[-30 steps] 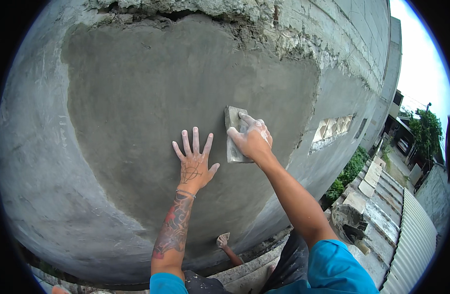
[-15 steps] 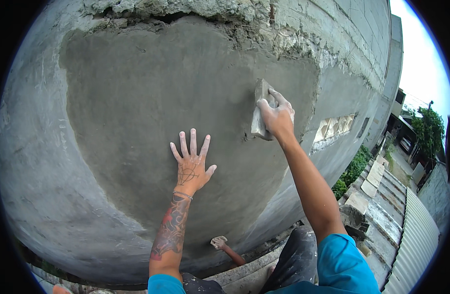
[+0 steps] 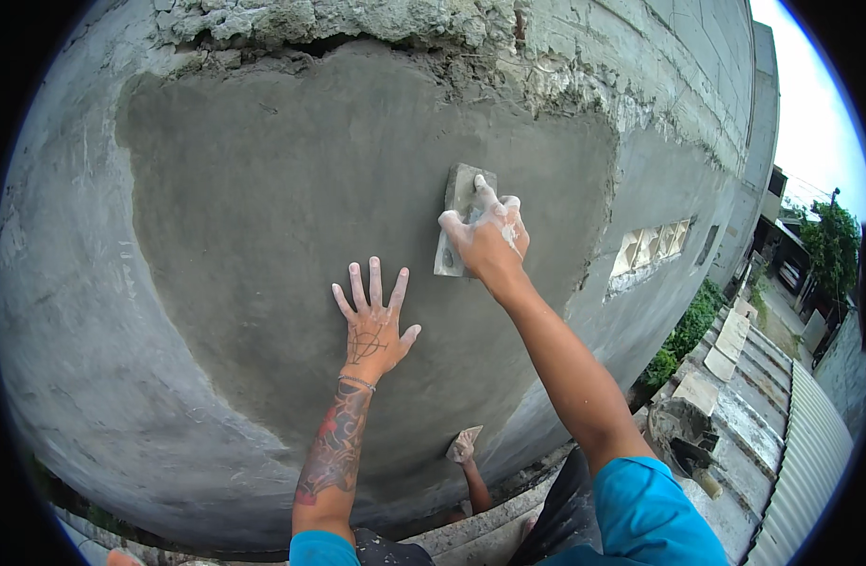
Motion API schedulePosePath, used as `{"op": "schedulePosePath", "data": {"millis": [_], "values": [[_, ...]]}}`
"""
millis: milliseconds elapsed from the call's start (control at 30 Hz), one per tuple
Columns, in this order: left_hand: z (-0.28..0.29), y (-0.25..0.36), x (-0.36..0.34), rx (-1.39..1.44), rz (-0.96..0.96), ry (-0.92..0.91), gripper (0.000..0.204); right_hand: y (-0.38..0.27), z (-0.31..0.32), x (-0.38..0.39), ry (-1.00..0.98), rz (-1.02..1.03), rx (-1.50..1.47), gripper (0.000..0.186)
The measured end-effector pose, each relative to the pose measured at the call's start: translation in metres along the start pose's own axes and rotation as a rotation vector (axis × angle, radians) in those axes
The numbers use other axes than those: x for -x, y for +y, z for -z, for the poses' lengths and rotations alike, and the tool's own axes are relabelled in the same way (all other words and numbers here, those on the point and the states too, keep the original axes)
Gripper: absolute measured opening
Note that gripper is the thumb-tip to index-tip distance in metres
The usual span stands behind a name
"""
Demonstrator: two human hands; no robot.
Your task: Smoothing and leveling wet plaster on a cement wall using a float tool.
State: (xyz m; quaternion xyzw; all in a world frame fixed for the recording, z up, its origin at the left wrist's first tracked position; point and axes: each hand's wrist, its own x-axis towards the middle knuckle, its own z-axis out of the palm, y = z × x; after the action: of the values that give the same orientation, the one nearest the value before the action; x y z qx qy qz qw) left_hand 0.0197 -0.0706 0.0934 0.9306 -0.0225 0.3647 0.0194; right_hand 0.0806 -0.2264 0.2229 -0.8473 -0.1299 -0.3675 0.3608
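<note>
A broad patch of dark, damp plaster covers the wall in front of me. My left hand lies flat on it, fingers spread, holding nothing. Higher and to the right, my right hand grips a rectangular plastering float and holds its face against the plaster. Grey-white residue coats the fingers of that hand. The float stands nearly upright, its lower part partly covered by my fingers. Low on the same patch, another person's hand holds a smaller float at the wall.
Rough, broken masonry runs above the patch. To the right are a vent block in the wall and a ledge with a mortar bucket, a trowel and loose slabs. Corrugated roofing lies beyond.
My right hand has swept the float leftward across the plaster. My left hand keeps its place. The other person's hand has moved up and to the right, and the bucket shows more fully.
</note>
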Motion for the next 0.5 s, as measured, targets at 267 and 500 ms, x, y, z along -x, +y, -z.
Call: {"op": "schedulePosePath", "data": {"millis": [267, 500], "values": [[0.004, 0.005, -0.002, 0.024, -0.009, 0.002, 0.098, 0.008, 0.042, -0.044, -0.002, -0.159, -0.185, 0.069], [0.003, -0.008, 0.006, 0.011, 0.001, -0.007, 0.098, -0.012, 0.018, 0.003, -0.062, 0.166, -0.042, 0.071]]}}
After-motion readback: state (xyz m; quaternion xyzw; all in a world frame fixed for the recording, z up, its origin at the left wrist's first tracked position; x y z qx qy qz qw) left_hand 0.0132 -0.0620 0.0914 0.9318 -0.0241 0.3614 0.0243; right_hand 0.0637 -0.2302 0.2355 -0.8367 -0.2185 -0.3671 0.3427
